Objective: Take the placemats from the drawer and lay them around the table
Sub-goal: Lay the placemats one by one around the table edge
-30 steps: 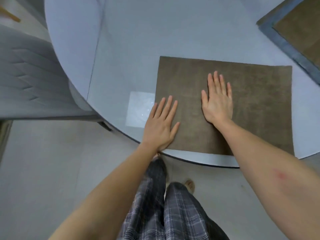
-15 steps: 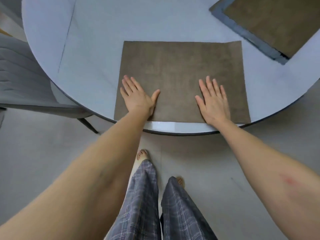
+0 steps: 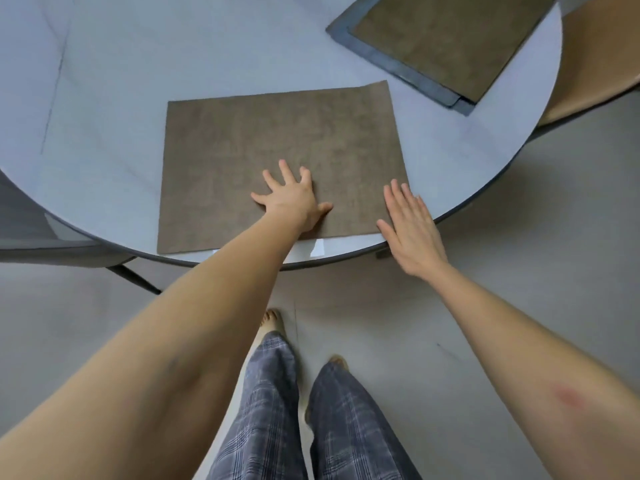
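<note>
Table: round grey table (image 3: 242, 46) is sitting over a grey floor (image 3: 519, 271).
Mat: brown mat (image 3: 277, 140) is lying flat at the near edge, in front of you.
Left hand: your left hand (image 3: 291, 199) is pressing on the mat, fingers spread.
Right hand: your right hand (image 3: 412, 226) is lying flat with straight fingers at the mat's right corner, holding nothing.
Stack: more mats (image 3: 450, 43) are lying far right.

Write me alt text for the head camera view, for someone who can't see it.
Seen from above, a person's left hand presses flat on a brown placemat near the edge of a round pale table, while the open right hand lies at the mat's right corner over the table rim. A stack of mats lies at the far right; plaid trousers and bare feet show below.
</note>
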`<state>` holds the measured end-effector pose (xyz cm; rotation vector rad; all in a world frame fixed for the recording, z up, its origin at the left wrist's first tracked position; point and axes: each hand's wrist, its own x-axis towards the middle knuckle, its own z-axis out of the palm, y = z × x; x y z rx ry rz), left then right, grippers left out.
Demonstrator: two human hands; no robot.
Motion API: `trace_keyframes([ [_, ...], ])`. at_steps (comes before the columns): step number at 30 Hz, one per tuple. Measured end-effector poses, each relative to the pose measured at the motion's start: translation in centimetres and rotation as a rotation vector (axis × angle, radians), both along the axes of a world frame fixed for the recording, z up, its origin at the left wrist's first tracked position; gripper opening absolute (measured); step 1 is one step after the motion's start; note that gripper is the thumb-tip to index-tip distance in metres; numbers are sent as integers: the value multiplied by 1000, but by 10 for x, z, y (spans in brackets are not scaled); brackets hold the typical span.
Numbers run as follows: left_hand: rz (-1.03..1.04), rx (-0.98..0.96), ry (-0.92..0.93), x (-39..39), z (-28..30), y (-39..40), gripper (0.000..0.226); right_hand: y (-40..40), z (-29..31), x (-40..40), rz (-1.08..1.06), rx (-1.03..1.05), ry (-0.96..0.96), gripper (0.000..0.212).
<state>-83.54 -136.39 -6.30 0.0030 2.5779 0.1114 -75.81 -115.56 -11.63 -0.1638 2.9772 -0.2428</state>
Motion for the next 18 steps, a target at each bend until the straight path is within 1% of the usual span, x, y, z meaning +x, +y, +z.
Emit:
trace_keyframes([
  [3,36,-5,-15,2,2,10,88,-2,7,1,-155,-20,-20,63],
  [4,40,-10,-12,2,1,11,89,-15,10,-6,-158,-39,13,64],
  [6,41,-16,-6,2,-2,10,89,-47,13,-26,-83,-84,65,64],
  [9,41,-4,-28,0,-6,5,89,-69,5,-42,-27,-75,22,62],
  [13,43,-3,-65,-5,-5,2,87,-34,-3,-27,5,11,25,60],
  [18,35,-9,-73,-3,0,3,86,18,4,-2,-81,4,-49,59],
])
